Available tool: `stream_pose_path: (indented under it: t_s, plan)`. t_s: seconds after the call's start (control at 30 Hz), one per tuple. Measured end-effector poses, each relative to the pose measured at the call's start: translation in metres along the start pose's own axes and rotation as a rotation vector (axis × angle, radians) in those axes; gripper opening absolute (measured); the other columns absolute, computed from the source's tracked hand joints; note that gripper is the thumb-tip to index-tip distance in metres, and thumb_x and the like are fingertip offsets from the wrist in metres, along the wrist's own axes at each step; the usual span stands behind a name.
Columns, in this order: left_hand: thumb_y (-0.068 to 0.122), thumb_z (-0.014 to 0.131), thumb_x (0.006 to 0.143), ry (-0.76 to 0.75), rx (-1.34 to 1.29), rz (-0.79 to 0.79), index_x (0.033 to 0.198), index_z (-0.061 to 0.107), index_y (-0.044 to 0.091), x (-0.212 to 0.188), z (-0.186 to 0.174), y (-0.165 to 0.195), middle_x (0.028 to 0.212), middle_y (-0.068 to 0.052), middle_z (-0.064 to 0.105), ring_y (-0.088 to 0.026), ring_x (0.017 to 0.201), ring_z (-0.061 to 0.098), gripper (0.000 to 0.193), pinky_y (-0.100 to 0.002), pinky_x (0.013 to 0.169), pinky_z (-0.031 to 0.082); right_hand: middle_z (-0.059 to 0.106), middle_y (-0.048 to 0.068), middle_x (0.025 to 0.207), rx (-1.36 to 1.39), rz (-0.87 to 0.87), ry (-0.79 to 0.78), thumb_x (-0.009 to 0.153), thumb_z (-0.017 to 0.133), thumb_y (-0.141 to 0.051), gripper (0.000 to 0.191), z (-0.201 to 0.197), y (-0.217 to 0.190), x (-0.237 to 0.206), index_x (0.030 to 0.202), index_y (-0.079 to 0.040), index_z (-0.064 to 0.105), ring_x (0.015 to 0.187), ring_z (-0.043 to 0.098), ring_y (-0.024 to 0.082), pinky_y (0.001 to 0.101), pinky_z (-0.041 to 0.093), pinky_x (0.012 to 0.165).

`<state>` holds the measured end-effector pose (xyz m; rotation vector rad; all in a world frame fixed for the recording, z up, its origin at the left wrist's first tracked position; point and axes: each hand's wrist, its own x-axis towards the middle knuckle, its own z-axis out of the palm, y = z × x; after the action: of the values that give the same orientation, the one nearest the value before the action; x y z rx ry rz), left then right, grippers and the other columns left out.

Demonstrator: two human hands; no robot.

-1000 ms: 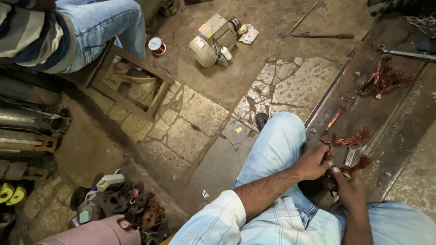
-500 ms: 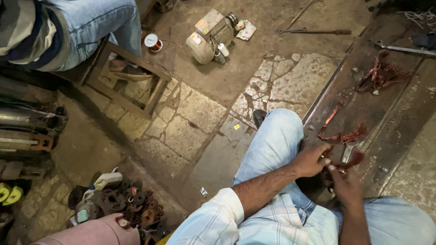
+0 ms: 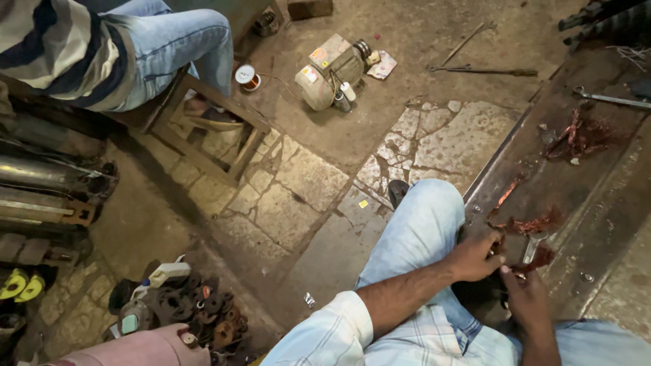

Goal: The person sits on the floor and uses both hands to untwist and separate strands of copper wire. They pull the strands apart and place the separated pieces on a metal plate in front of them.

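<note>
My left hand (image 3: 475, 257) and my right hand (image 3: 525, 298) meet over a dark round part (image 3: 478, 293) wedged between my knees. The fingers of both are pinched on reddish copper wire (image 3: 522, 268) coming out of it. What sits under the fingers is hidden. More pulled copper wire (image 3: 532, 224) lies just beyond my hands on the rusty metal bench (image 3: 583, 196). A small open-ended wrench (image 3: 532, 247) rests beside it. Another tangle of wire (image 3: 583, 135) lies farther up the bench.
Another person in jeans (image 3: 169, 41) sits on a wooden stool (image 3: 203, 129) at upper left. A small electric motor (image 3: 332, 68), a wire spool (image 3: 247, 76) and long rods (image 3: 475, 70) lie on the cracked stone floor. Metal pipes (image 3: 47, 176) and a heap of parts (image 3: 196, 315) line the left.
Both hands stay at the dark part, shifting only slightly as they work the wire. The view has drifted a little.
</note>
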<state>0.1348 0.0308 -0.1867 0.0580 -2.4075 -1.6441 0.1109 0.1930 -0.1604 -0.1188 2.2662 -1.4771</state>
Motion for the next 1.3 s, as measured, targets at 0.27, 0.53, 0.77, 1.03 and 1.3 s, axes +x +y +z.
stream_pose_path:
  t_s: [0.27,0.53,0.77,1.03,1.3]
  plan:
    - [0.041,0.059,0.106,-0.033,-0.148,-0.135,0.120,0.067,0.000,0.002,-0.008,0.020,0.104,-0.019,0.072,-0.029,0.095,0.072,0.044,-0.041,0.086,0.056,0.070,0.007,0.100,0.291,0.024,-0.058,0.100,0.065,-0.020,0.031,-0.001,0.006,-0.002,0.126,-0.003,0.064,0.078,0.064,0.015,0.0305,0.052,0.062]
    - [0.054,0.055,0.107,0.040,-0.182,-0.391,0.099,0.074,0.004,0.005,-0.007,0.030,0.081,-0.015,0.072,-0.027,0.079,0.072,0.054,-0.039,0.076,0.055,0.069,0.009,0.094,0.177,0.116,-0.044,0.103,0.065,-0.024,0.030,-0.008,0.014,0.000,0.125,-0.004,0.065,0.074,0.060,0.019,0.0354,0.046,0.059]
    - [0.043,0.067,0.101,0.153,-0.410,-0.371,0.116,0.070,0.001,0.007,-0.011,0.040,0.092,-0.005,0.071,-0.013,0.082,0.065,0.045,-0.031,0.074,0.053,0.071,0.009,0.101,0.200,-0.006,-0.015,0.103,0.064,-0.024,0.033,-0.010,0.010,-0.001,0.128,-0.002,0.063,0.081,0.066,0.016,0.0314,0.054,0.066]
    - [0.045,0.070,0.104,0.169,-0.440,-0.403,0.114,0.070,-0.004,0.009,-0.016,0.040,0.086,-0.006,0.065,-0.009,0.076,0.054,0.050,-0.027,0.064,0.044,0.070,0.016,0.102,0.294,0.160,0.053,0.105,0.061,-0.021,0.035,-0.009,-0.010,-0.008,0.133,-0.002,0.059,0.081,0.070,0.026,0.0366,0.055,0.061]
    - [0.043,0.066,0.102,0.263,-0.418,-0.328,0.116,0.070,0.004,0.011,-0.013,0.030,0.094,-0.001,0.070,-0.011,0.087,0.062,0.042,-0.030,0.079,0.052,0.068,0.013,0.103,0.353,0.076,0.053,0.104,0.063,-0.019,0.033,-0.007,-0.025,-0.013,0.130,0.000,0.058,0.082,0.068,0.022,0.0341,0.057,0.067]
